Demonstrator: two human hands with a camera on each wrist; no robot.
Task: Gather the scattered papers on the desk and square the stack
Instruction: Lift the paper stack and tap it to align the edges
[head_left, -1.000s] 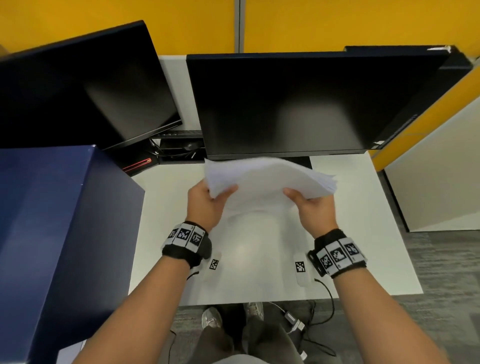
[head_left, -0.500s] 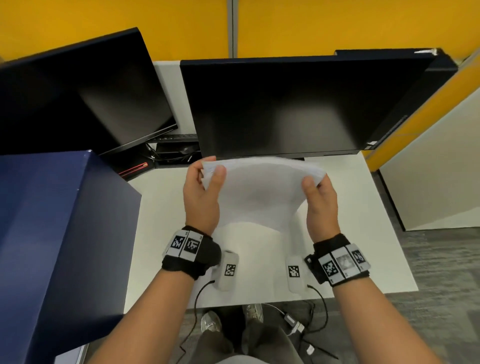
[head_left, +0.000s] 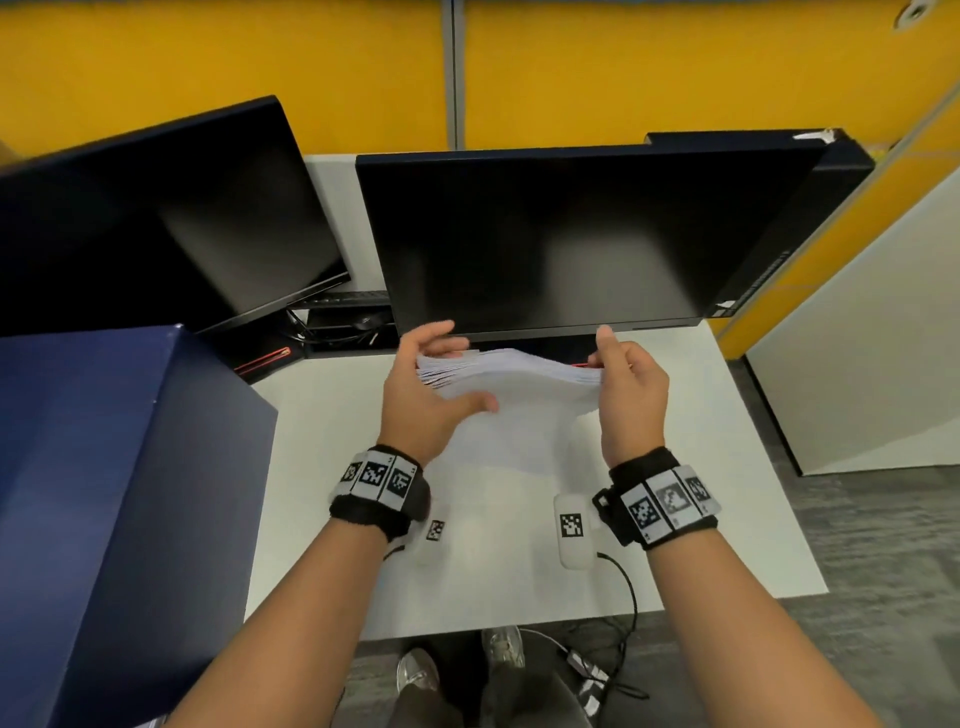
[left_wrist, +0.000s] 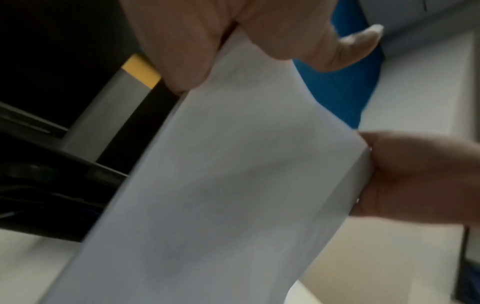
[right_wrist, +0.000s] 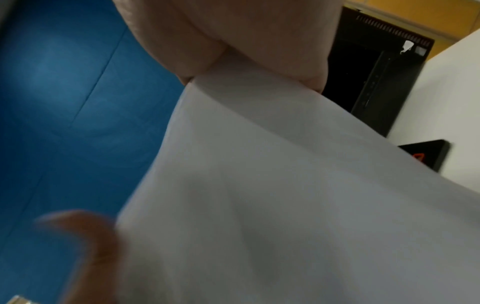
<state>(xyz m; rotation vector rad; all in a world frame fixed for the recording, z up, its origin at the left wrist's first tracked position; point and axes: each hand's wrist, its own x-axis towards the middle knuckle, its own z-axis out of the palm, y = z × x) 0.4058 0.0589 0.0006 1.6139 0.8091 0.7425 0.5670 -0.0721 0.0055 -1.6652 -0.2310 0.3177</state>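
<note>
A stack of white papers (head_left: 524, 410) stands roughly on edge above the white desk (head_left: 691, 467), its top edge slightly fanned just below the centre monitor. My left hand (head_left: 457, 371) holds the stack's left side, thumb across the front face and fingers spread behind. My right hand (head_left: 610, 364) grips the right side, thumb pointing up at the top corner. In the left wrist view the papers (left_wrist: 233, 185) run up between my thumb and fingers. The right wrist view shows the sheets (right_wrist: 285, 195) pinched in the same way. I cannot tell whether the bottom edge touches the desk.
Two dark monitors stand behind, one in the centre (head_left: 561, 239) and one at the left (head_left: 156, 218). A tall dark blue box (head_left: 104, 493) borders the desk on the left. A white panel (head_left: 857, 338) stands at the right. Black cables (head_left: 628, 587) hang off the front edge.
The stack went from lying tilted in my hands to standing on edge. Since half a second ago my left thumb has slid across the front sheet and the fingers behind have spread.
</note>
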